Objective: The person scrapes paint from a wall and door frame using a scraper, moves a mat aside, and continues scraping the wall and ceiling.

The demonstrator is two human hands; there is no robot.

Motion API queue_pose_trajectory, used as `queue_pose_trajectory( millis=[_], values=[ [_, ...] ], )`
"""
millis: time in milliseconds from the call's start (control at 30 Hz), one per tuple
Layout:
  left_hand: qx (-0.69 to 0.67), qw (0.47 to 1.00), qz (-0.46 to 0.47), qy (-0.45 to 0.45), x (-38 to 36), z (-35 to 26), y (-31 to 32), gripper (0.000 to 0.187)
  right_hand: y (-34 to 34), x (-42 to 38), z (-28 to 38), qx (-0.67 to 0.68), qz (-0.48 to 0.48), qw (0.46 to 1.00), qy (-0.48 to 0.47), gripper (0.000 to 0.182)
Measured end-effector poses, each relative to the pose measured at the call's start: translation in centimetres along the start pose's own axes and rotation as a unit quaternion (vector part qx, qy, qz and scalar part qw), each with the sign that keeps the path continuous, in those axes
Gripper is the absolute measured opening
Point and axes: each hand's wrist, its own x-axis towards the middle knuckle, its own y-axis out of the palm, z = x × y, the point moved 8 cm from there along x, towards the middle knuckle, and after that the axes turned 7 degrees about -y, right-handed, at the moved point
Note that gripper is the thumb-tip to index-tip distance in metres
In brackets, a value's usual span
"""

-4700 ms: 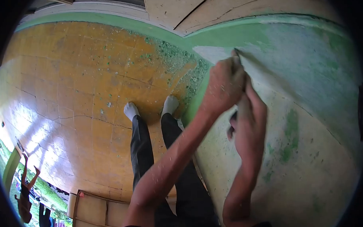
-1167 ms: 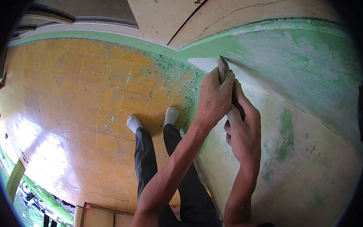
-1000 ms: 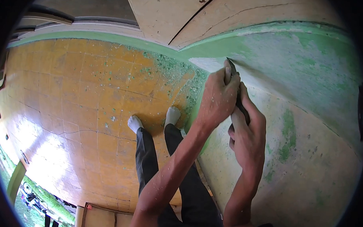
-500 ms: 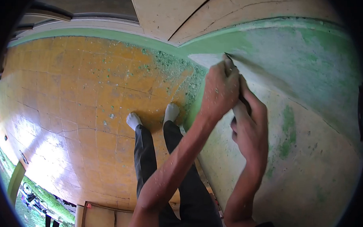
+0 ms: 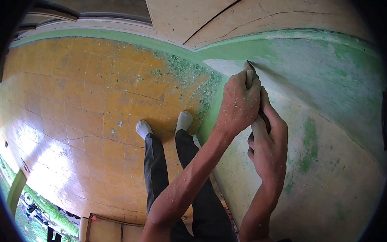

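Observation:
A dark, narrow tool [image 5: 252, 68] points up and away from me, its tip at the green, partly bared wall surface [image 5: 285, 54]. My left hand [image 5: 239, 102] is wrapped round its front part, with the thumb along it. Behind it, my right hand [image 5: 269, 144] grips the rear part, which shows dark between the fingers. Most of the tool is hidden by both hands. Pale flecks cling to my hands and forearms.
Green and white chips [image 5: 187, 74] lie on the orange tiled floor [image 5: 73, 95] along the wall's foot. My feet in light socks [image 5: 184, 121] stand beside the wall. A wooden-framed panel [image 5: 106, 235] is at the bottom. A motorcycle [image 5: 34, 212] shows outside, lower left.
Both hands and the tool have shifted slightly right and down in the view. The wall and floor have also moved a little in the same direction.

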Motion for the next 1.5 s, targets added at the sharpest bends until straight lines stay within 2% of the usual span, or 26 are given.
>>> queue_pose_trajectory(
  millis=[200, 367, 533, 933, 967, 1100, 1167, 1233, 1300, 1400, 1500],
  values=[
    [0.008, 1.0, -0.006, -0.022, 0.3, 0.1, 0.0, 0.029, -0.5, -0.3, 0.5, 0.011, 0.0, 1.0, 0.001, 0.053],
    [-0.023, 0.999, -0.023, 0.014, 0.0, -0.1, -0.4, 0.03, 0.5, 1.1, 0.3, -0.012, 0.0, 1.0, -0.017, 0.053],
    [0.001, 1.0, -0.004, -0.005, 0.7, 0.5, -0.3, 0.032, 0.6, 0.3, -0.5, -0.006, -0.006, 1.0, -0.006, 0.052],
    [0.017, 0.998, -0.01, 0.056, 0.7, 0.1, -0.6, 0.028, 1.2, -0.3, -0.6, 0.021, -0.021, 1.0, -0.009, 0.051],
    [-0.009, 1.0, 0.005, 0.011, 1.2, 1.1, -0.5, 0.029, 1.2, -0.3, -0.7, 0.02, -0.023, 1.0, -0.008, 0.051],
    [0.02, 0.998, -0.024, 0.05, 0.5, -0.6, -0.7, 0.03, 1.0, -0.4, -0.6, 0.027, -0.031, 0.999, -0.018, 0.05],
    [0.006, 0.999, -0.023, 0.048, 0.9, 1.1, -0.6, 0.03, 0.9, -0.8, -0.5, 0.027, -0.03, 0.999, -0.014, 0.05],
    [-0.007, 0.997, -0.027, 0.067, 1.4, -0.2, -1.1, 0.03, 0.7, -0.9, 0.2, 0.038, -0.035, 0.999, -0.018, 0.051],
    [0.044, 0.998, -0.008, 0.052, 0.6, -0.2, -0.6, 0.03, 0.8, -0.9, -0.1, 0.035, -0.031, 0.999, -0.008, 0.053],
    [0.025, 0.999, 0.013, 0.023, 0.6, 0.6, -0.7, 0.029, 0.7, -1.3, -0.1, 0.041, -0.025, 0.999, 0.013, 0.052],
    [0.058, 0.998, -0.018, 0.022, 0.1, -0.4, -0.8, 0.029, 0.9, -1.2, 0.6, 0.061, -0.019, 0.998, 0.026, 0.051]
  ],
)
